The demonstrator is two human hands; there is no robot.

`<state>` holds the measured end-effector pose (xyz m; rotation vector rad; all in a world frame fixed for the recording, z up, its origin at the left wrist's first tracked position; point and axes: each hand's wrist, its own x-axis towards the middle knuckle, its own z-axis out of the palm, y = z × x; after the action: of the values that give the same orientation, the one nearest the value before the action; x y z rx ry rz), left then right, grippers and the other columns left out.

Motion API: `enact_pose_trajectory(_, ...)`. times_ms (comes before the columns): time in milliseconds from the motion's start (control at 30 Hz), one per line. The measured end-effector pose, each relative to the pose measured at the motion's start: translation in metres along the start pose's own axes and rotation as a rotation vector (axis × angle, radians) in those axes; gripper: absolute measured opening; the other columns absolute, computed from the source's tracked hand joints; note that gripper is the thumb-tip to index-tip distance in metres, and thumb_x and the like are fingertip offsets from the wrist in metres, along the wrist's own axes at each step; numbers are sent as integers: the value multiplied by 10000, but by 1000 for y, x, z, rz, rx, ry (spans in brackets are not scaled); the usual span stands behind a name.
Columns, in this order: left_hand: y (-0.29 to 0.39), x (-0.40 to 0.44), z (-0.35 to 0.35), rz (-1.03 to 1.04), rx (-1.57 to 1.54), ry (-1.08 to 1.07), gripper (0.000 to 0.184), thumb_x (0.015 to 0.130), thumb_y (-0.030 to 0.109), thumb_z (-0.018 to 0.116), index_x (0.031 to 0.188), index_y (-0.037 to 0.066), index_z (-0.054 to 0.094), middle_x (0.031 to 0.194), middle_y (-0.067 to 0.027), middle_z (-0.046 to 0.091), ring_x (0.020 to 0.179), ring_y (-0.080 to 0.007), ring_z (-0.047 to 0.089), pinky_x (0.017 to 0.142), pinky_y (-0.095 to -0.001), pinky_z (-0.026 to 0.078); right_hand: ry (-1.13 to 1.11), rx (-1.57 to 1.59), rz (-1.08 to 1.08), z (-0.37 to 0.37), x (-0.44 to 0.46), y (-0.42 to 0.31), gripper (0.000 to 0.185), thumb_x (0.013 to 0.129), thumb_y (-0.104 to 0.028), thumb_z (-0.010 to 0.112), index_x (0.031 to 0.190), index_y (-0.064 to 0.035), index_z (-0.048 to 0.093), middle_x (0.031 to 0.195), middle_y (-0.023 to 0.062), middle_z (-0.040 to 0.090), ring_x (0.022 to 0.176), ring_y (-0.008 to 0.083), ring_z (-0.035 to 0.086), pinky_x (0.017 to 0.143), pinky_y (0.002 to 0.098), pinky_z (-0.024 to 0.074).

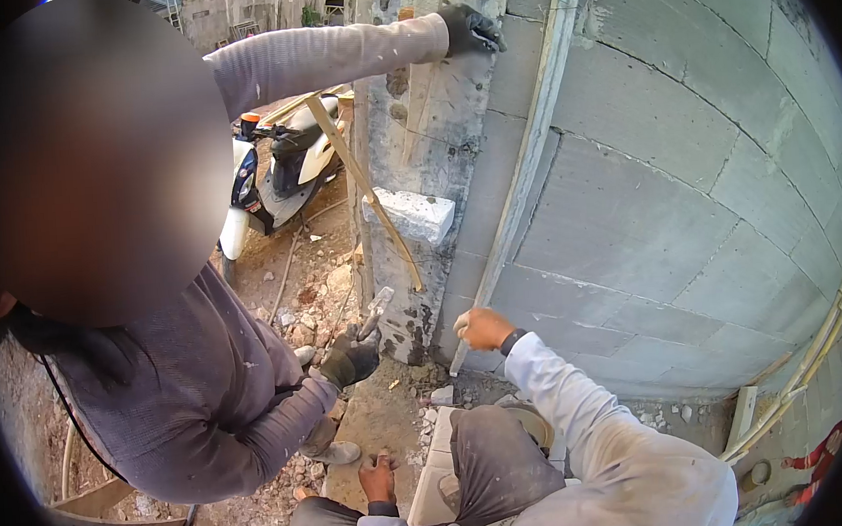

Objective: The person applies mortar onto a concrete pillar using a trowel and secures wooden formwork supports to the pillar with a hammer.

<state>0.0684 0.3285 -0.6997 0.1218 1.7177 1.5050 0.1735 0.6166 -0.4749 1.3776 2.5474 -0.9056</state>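
My right hand is closed around the lower part of a long, pale straightedge, which leans at a slant along the grey block wall. My left hand is low near my knee, fingers loosely bent and apart, with nothing visible in it. To the left, a co-worker's gloved hand holds a trowel-like tool. The co-worker's other gloved hand reaches to the upper column face. A white block sits against that column, behind a slanted wooden strip.
A parked scooter stands behind the co-worker. Rubble covers the ground. Pale blocks lie beside my legs. Bamboo-like poles lean at the right, where part of a person in red shows.
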Motion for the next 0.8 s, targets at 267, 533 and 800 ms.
enact_pose_trajectory(267, -7, 6, 1, -9, -24, -91, 163, 884, 170, 514, 864, 9, 532, 747, -73, 618, 608, -143, 597, 506, -248, 413, -84, -160, -174, 127, -16, 14, 242, 738, -220, 548, 927, -128, 668, 874, 170, 643, 853, 358, 606, 747, 444, 471)
enact_pose_trajectory(533, 1, 3, -2, -66, 8, -112, 174, 882, 180, 520, 899, 7, 535, 774, -81, 628, 619, -150, 606, 519, -245, 428, -18, -203, -139, 154, 8, 41, 271, 717, -256, 531, 845, -67, 677, 866, 188, 642, 846, 354, 614, 743, 441, 483)
enact_pose_trajectory(800, -5, 0, -12, -96, -27, -129, 159, 876, 169, 520, 901, 14, 543, 783, -87, 636, 632, -154, 616, 524, -251, 435, -34, -247, -156, 133, -12, 25, 286, 705, -249, 532, 795, -16, 671, 863, 204, 640, 830, 363, 615, 744, 434, 483)
